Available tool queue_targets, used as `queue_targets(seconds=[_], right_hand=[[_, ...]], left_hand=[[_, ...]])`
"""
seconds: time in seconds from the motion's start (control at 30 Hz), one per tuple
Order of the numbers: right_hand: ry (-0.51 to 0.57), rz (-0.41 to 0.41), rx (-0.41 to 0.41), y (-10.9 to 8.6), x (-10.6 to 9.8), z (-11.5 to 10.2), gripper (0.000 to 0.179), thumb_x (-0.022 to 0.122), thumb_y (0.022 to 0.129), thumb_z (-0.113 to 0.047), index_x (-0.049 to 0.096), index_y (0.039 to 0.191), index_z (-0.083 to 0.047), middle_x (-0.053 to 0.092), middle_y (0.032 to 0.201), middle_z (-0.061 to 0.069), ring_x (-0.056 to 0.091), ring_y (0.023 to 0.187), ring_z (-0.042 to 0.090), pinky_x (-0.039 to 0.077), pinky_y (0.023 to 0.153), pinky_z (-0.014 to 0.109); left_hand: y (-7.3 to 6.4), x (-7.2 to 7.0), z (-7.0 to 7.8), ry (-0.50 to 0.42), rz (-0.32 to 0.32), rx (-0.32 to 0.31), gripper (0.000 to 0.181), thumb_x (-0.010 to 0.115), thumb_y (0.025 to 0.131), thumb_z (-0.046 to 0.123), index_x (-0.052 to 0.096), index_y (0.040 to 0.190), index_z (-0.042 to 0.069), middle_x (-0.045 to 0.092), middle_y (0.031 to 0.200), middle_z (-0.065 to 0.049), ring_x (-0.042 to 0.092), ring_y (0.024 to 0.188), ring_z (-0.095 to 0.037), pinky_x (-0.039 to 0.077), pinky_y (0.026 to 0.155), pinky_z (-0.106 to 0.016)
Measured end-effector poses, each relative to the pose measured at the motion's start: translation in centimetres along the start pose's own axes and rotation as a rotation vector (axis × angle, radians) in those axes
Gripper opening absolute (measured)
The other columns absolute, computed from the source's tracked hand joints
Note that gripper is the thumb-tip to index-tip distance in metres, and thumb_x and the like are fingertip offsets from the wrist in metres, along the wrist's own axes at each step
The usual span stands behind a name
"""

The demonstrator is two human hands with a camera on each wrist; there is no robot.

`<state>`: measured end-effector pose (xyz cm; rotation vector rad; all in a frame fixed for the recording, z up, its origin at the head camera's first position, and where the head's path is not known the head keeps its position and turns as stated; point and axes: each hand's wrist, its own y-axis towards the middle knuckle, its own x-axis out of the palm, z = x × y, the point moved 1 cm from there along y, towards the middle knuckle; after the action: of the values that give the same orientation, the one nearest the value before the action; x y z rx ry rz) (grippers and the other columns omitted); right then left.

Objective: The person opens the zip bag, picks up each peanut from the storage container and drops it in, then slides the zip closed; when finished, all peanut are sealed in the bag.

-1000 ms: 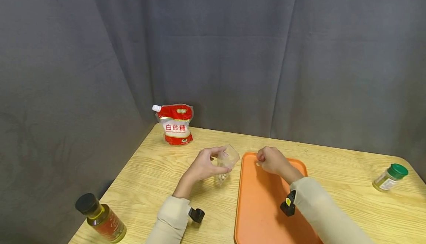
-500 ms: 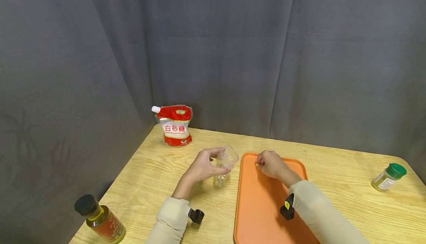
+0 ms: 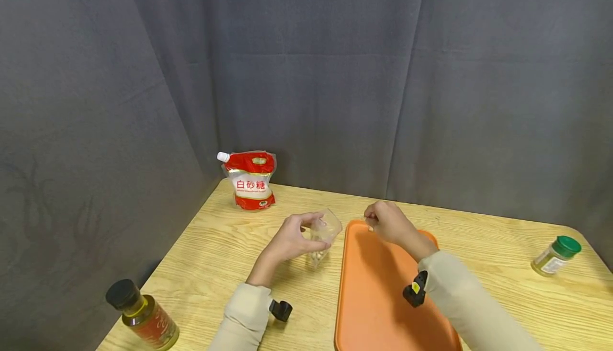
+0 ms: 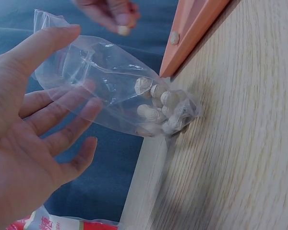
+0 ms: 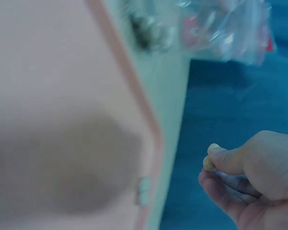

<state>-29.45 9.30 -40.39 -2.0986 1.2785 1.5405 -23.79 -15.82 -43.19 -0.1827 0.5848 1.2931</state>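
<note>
My left hand (image 3: 293, 238) holds a clear plastic bag (image 4: 105, 72) upright on the table, thumb on one side and fingers on the other. Several unshelled peanuts (image 4: 163, 105) are gathered at the bottom of the bag, and its mouth gapes at the top. My right hand (image 3: 390, 226) pinches one peanut (image 5: 209, 164) between thumb and fingertips, raised over the far left corner of the orange tray (image 3: 371, 308). Another peanut (image 5: 143, 190) lies inside the tray, by its rim.
A red and white sugar pouch (image 3: 251, 181) stands at the back left. A dark-capped sauce bottle (image 3: 148, 316) is at the front left. A green-lidded shaker jar (image 3: 555, 256) stands at the right. A grey curtain (image 3: 311, 85) hangs behind the table.
My right hand has lifted off the tray corner with a peanut in its pinch, shifting slightly left. The left hand and the bag have stayed in place.
</note>
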Motion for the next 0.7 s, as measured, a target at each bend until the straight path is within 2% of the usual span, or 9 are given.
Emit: queue_targets(seconds=[0.07, 0.13, 0.27, 0.37, 0.53, 0.7], right_hand=[[-0.006, 0.004, -0.012, 0.5, -0.5, -0.9, 0.041, 0.058, 0.085, 0.014, 0.042, 0.058, -0.012, 0.025, 0.059, -0.007, 0.022, 0.051, 0.006, 0.020, 0.050, 0.024], [-0.018, 0.016, -0.026, 0.9, -0.9, -1.8, 0.035, 0.060, 0.086, 0.013, 0.051, 0.061, -0.010, 0.033, 0.059, -0.007, 0.028, 0.052, 0.007, 0.025, 0.050, 0.024], [-0.043, 0.048, -0.064, 1.4, -1.5, -3.9, 0.016, 0.064, 0.087, 0.010, 0.070, 0.078, -0.002, 0.058, 0.071, 0.001, 0.049, 0.061, 0.012, 0.046, 0.056, 0.028], [-0.049, 0.080, -0.115, 1.7, -1.5, -5.3, 0.010, 0.067, 0.086, 0.010, 0.074, 0.090, 0.003, 0.066, 0.082, 0.009, 0.061, 0.072, 0.017, 0.055, 0.065, 0.033], [-0.028, 0.109, -0.203, 2.0, -1.1, -7.2, 0.010, 0.069, 0.084, 0.011, 0.074, 0.091, 0.005, 0.067, 0.083, 0.012, 0.063, 0.073, 0.021, 0.056, 0.064, 0.032], [-0.030, 0.091, -0.225, 2.2, -0.9, -8.4, 0.010, 0.069, 0.086, 0.009, 0.074, 0.093, 0.005, 0.068, 0.084, 0.012, 0.062, 0.074, 0.019, 0.055, 0.065, 0.029]], left_hand=[[0.0, 0.0, 0.0, 0.001, 0.002, 0.002, 0.075, 0.087, 0.074, 0.026, 0.057, 0.138, 0.002, 0.064, 0.126, -0.010, 0.058, 0.103, -0.024, 0.051, 0.084, -0.046], [0.0, 0.0, 0.0, 0.005, 0.003, 0.005, 0.075, 0.087, 0.074, 0.026, 0.057, 0.138, 0.002, 0.064, 0.126, -0.010, 0.058, 0.103, -0.024, 0.051, 0.085, -0.046], [0.1, 0.0, -0.1, 0.001, -0.003, 0.013, 0.073, 0.086, 0.075, 0.026, 0.057, 0.138, 0.002, 0.062, 0.131, -0.013, 0.058, 0.105, -0.025, 0.049, 0.089, -0.050], [0.1, 0.0, -0.1, 0.007, -0.004, 0.026, 0.073, 0.086, 0.075, 0.027, 0.058, 0.138, 0.003, 0.061, 0.133, -0.014, 0.058, 0.109, -0.025, 0.048, 0.092, -0.050], [0.1, -0.1, -0.2, 0.009, -0.003, 0.049, 0.072, 0.086, 0.076, 0.028, 0.059, 0.137, 0.004, 0.064, 0.130, -0.009, 0.058, 0.110, -0.023, 0.048, 0.093, -0.050], [0.0, -0.1, -0.1, -0.005, -0.014, 0.046, 0.072, 0.086, 0.077, 0.029, 0.058, 0.137, 0.001, 0.068, 0.120, -0.004, 0.059, 0.108, -0.020, 0.047, 0.094, -0.050]])
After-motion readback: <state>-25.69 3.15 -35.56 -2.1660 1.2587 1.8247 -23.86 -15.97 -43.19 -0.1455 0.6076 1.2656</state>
